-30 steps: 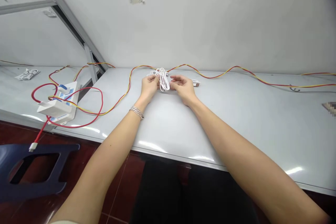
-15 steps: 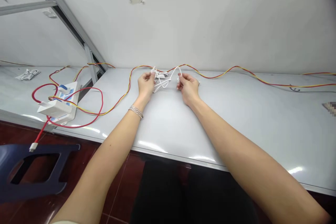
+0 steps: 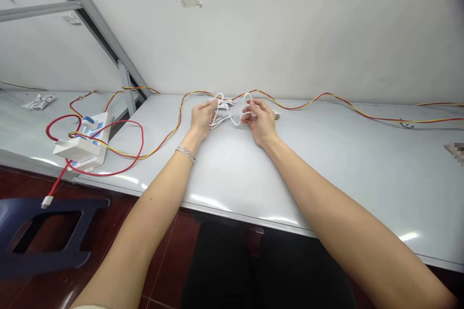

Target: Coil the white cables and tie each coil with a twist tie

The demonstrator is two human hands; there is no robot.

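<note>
So both hands are busy with a thin, glossy white cable (image 3: 238, 124) up near the back edge of the bench (image 3: 235, 174), roughly mid-length along it. Left hand (image 3: 202, 118) has its fingers pinched on a bunch of loops, with one loop poking up past the fingertips and a few strands trailing below them. Right hand (image 3: 263, 123) looks to have its fingers curled loosely round another part of the same cable, a small bend sticking up over them, and the bit between the two hands sags in a V. Right behind, close to the back edge, there's a bundled white cable (image 3: 227, 103) lying flat, and a flat, brownish metal connector end (image 3: 277, 116) peeks out just beside the right hand. Closest thing to a container is the long white plastic power strip with blue sockets (image 3: 103, 141) near the front left corner: a white plug with a blue back (image 3: 89, 122) is in one socket, and a chunky white block adapter (image 3: 77, 149) sits over others. A red cable (image 3: 141, 142) loops around it, and a twisted red-and-yellow wire (image 3: 308, 105) wiggles along the back edge. Another coiled white cable (image 3: 39, 102) lies way over at the far left.
</note>
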